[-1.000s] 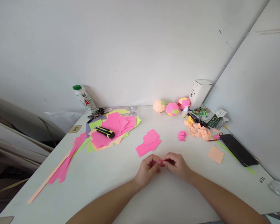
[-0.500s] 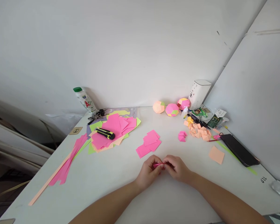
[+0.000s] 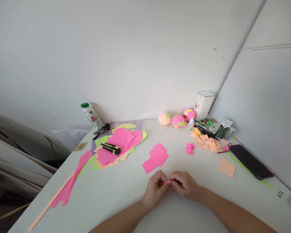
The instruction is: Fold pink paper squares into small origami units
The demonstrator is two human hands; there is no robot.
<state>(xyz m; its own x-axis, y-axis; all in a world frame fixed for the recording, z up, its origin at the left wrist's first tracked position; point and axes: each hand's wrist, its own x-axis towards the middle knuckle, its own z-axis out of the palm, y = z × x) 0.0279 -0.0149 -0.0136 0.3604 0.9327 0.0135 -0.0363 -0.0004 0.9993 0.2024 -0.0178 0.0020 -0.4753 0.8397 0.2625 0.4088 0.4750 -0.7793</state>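
Note:
My left hand (image 3: 156, 191) and my right hand (image 3: 185, 185) meet over the white table (image 3: 116, 194), fingers pinched together on a small folded pink paper piece (image 3: 166, 182). Just beyond them lie a few flat pink paper squares (image 3: 155, 156). A small stack of folded pink pieces (image 3: 189, 148) sits further right, beside a heap of folded orange pieces (image 3: 207, 142).
A pile of pink, green and orange sheets (image 3: 116, 145) with a yellow-black utility knife (image 3: 111, 148) lies at the left, long paper strips (image 3: 68, 184) nearer the left edge. Three paper balls (image 3: 177, 121), a white box (image 3: 203, 105), a bottle (image 3: 91, 115), keys (image 3: 102, 128), a phone (image 3: 251, 157), an orange square (image 3: 226, 167).
The view has tilted upward, so everything sits lower in frame. My hands stay together on the pink piece, fingers working it slightly.

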